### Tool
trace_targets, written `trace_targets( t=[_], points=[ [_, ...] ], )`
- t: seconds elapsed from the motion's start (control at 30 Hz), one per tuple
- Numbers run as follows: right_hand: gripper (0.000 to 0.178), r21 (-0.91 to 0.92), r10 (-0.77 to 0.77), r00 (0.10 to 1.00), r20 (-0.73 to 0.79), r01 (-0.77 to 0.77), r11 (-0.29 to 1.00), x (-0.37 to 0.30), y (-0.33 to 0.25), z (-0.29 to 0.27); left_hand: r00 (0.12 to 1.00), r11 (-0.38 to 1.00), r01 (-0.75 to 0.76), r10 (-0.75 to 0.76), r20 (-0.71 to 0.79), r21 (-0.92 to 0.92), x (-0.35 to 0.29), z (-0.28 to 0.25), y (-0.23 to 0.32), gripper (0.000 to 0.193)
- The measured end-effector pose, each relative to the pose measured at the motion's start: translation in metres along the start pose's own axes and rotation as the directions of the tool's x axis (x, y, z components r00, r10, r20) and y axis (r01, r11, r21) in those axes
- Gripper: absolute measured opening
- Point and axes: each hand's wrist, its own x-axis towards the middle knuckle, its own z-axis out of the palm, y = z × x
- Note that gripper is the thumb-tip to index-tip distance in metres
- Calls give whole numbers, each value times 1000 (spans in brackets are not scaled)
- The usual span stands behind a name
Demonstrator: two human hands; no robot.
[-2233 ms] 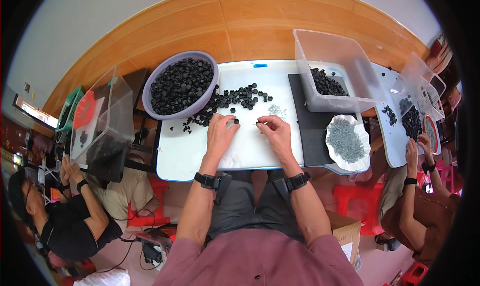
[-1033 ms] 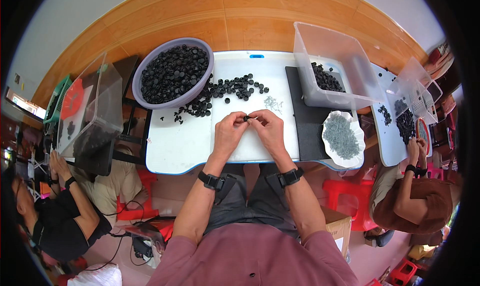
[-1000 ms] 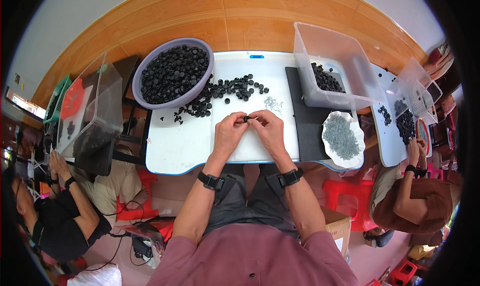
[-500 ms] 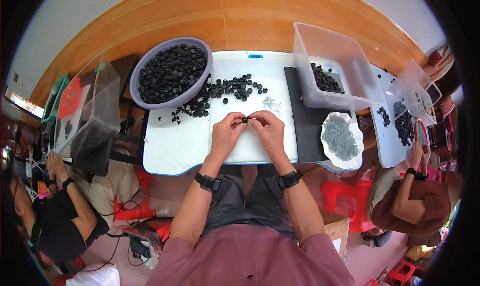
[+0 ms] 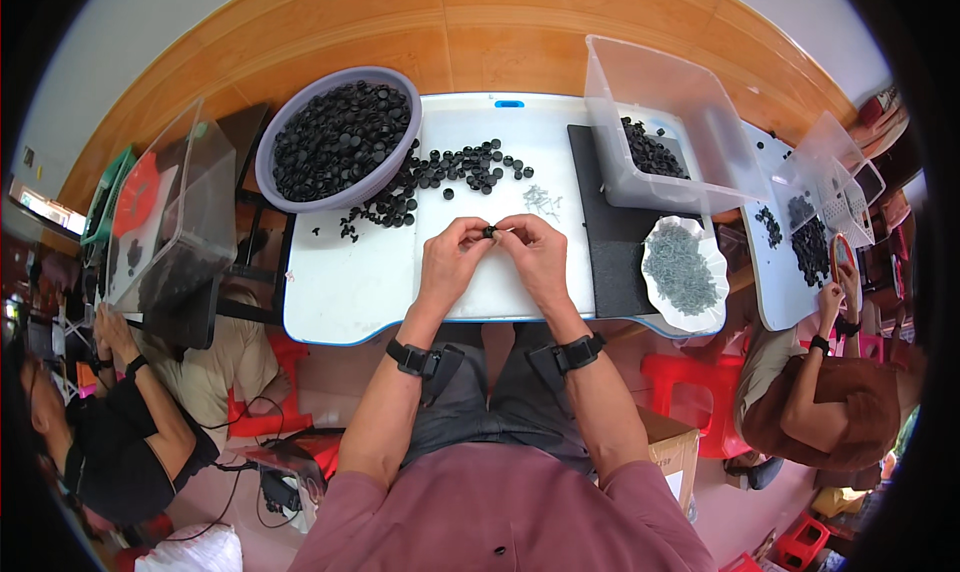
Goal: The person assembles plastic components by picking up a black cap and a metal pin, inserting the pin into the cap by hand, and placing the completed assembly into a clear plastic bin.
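Note:
Between my fingertips, above the white table, is a small round black cap point(image 5: 489, 232). My left hand point(image 5: 451, 263) pinches it from the left. From the other side my right hand point(image 5: 537, 260) closes its fingers on or right beside it; whether these also hold a tiny pin is hidden. Beyond my hands, loose black caps point(image 5: 470, 167) spread across the table. A little heap of thin, pale pins point(image 5: 543, 201) lies just past my right hand. Smaller black pieces point(image 5: 349, 229) are scattered to the left.
A purple-rimmed basin point(image 5: 265, 177) heaped with black caps stands back left. At right, a clear plastic bin point(image 5: 640, 192) sits on a black mat point(image 5: 618, 272), near a white fluted dish point(image 5: 716, 262) of clear pins. People work at both sides; red stools point(image 5: 690, 377) stand below.
My hands stay together on the black cap, with only slight finger movement. The whole view has shifted a little. At the right, the other person's hands have moved slightly.

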Motion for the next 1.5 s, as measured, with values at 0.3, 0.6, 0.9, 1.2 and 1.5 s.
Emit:
trace_targets(
  t=[0.3, 0.6, 0.9, 1.2, 1.5],
  points=[
    [11, 128, 104, 994, 30, -107, 986, 1, 2, -1, 998, 998, 56, -56, 28, -16, 0, -2, -1, 23],
    [10, 155, 68, 996, 50, -75, 985, 1, 5, -2, 998, 999, 29, -27, 61, -36, 1, -2, -2, 25],
    [11, 143, 86, 995, 45, -91, 986, 0, 4, -2, 998, 999, 32, -33, 55, 9, 0, -4, 2, 25],
    [11, 89, -11, 1000, 23, 8, 996, 1, 1, -2, 995, 997, 78, -78, 63, -5, 0, -3, -3, 25],
    [11, -26, -106, 993, 44, 107, 994, 1, -3, -1, 998, 999, 42, -43, 44, 16, -2, -4, -4, 22]
  ],
)
